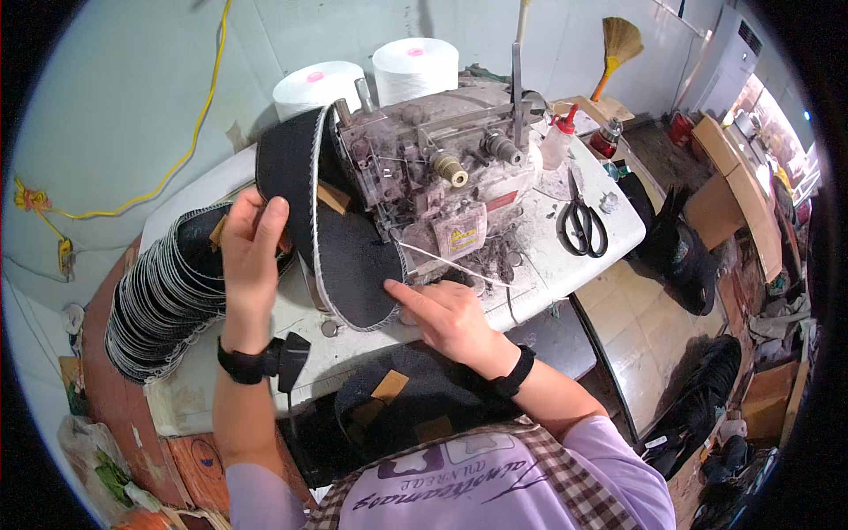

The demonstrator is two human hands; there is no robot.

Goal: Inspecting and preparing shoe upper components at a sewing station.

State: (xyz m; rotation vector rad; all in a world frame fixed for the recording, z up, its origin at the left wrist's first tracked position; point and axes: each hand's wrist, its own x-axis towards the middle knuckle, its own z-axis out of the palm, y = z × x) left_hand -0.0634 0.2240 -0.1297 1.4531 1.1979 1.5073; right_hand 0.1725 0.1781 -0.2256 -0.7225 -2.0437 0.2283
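Observation:
A black sole-shaped piece (358,274) with white overcast stitching along its edge lies at the sewing machine (450,177). Its upper part curves up and back beside the machine's left end. My left hand (252,252) is closed on the left side of this raised part, thumb toward me, some fingers hidden. My right hand (446,318) is at its right edge; the index fingertip presses on the black surface, the other fingers are curled, and the thumb is mostly hidden. White thread (455,265) runs across the machine's front, just above my right hand.
A curved stack of edged black pieces (168,291) stands left on the white table (190,397). Two white thread cones (415,71) stand behind the machine. Black scissors (581,221) and a red-capped bottle (558,141) lie to the right. More black pieces (380,415) rest near my lap.

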